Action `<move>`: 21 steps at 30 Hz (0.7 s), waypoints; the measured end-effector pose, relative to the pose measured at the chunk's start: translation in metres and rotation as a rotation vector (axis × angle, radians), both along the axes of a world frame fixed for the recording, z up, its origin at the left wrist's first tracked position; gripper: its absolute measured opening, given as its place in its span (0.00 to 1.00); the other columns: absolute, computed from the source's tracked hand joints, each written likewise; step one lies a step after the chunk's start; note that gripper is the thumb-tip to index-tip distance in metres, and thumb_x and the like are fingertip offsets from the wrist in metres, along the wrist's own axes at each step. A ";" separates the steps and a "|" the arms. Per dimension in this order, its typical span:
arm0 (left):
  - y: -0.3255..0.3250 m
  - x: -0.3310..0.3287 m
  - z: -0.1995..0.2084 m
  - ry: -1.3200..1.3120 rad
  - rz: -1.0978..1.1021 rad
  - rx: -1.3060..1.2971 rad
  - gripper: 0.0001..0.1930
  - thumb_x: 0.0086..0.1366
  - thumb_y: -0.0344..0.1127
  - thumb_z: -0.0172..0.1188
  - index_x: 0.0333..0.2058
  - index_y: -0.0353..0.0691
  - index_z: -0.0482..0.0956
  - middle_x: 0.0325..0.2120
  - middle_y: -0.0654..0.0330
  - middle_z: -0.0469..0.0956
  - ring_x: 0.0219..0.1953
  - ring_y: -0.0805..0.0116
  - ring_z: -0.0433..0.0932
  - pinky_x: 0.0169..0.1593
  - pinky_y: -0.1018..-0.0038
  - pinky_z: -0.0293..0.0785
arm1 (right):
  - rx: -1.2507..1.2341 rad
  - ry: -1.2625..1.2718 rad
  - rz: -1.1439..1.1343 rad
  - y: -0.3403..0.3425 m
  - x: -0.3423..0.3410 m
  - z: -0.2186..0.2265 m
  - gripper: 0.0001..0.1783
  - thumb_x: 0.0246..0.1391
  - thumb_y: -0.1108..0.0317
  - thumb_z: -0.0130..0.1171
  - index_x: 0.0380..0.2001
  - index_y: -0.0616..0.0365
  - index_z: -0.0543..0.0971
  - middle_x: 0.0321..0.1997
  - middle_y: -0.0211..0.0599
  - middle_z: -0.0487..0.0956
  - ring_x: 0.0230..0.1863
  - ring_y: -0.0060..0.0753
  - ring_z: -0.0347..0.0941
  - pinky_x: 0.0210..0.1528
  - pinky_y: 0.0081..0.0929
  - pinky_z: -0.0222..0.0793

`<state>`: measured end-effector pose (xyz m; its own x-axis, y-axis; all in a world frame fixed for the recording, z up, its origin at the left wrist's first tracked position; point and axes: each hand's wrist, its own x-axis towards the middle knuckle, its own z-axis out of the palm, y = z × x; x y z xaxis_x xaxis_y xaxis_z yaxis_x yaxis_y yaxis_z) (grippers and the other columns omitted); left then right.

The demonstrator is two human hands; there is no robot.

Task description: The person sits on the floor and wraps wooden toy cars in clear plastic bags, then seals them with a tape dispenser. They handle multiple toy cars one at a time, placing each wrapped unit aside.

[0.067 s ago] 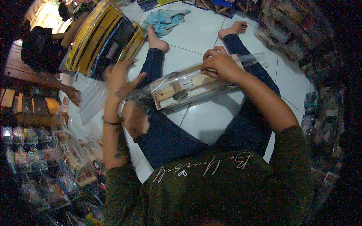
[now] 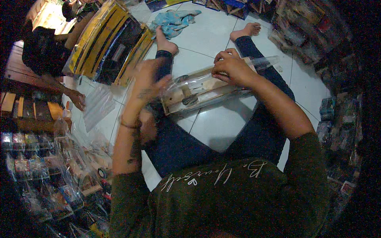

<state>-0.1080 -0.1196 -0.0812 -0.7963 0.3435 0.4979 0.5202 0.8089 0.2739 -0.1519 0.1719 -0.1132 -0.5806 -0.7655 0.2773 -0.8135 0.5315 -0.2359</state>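
A long, pale wooden frame point(image 2: 206, 84) with dark rounded parts at its left end lies across my legs, wrapped in a clear plastic bag point(image 2: 266, 62). My right hand point(image 2: 234, 70) grips its far edge near the right end, fingers bent over the plastic. At the left end, my left hand point(image 2: 149, 81) hovers beside the frame, blurred by motion. Its thumb stands apart from the fingers, and nothing shows in it. Whether it touches the plastic, I cannot tell.
Yellow-and-black wrapped goods point(image 2: 101, 41) stand at the far left. Another person's hand point(image 2: 76, 99) is near a clear plastic sheet point(image 2: 99, 107). A blue cloth point(image 2: 172, 22) lies ahead on white tiles. Packaged items line the left point(image 2: 39, 170) and right point(image 2: 309, 27).
My left hand has swung to the right, closer to the frame's left end. The right hand and the wrapped frame stay in place.
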 end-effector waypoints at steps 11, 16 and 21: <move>0.087 -0.034 -0.042 -0.698 -0.099 0.066 0.11 0.57 0.42 0.56 0.34 0.43 0.80 0.29 0.56 0.78 0.35 0.56 0.76 0.42 0.57 0.67 | -0.051 0.232 -0.034 0.003 0.011 -0.009 0.17 0.42 0.60 0.62 0.39 0.48 0.77 0.43 0.26 0.74 0.50 0.32 0.66 0.57 0.43 0.51; 0.092 -0.042 -0.038 -1.099 -0.032 0.132 0.18 0.60 0.48 0.53 0.42 0.39 0.76 0.35 0.55 0.77 0.38 0.64 0.75 0.46 0.65 0.68 | 0.049 0.325 -0.068 0.003 0.021 -0.024 0.15 0.44 0.60 0.56 0.38 0.46 0.77 0.44 0.25 0.73 0.53 0.32 0.64 0.59 0.48 0.48; 0.091 -0.017 -0.049 -0.337 -0.155 -0.086 0.14 0.57 0.44 0.56 0.38 0.42 0.78 0.31 0.57 0.76 0.42 0.61 0.72 0.54 0.46 0.49 | -0.165 0.106 -0.015 0.001 0.008 -0.030 0.11 0.39 0.64 0.61 0.30 0.52 0.78 0.41 0.29 0.73 0.50 0.33 0.64 0.54 0.43 0.49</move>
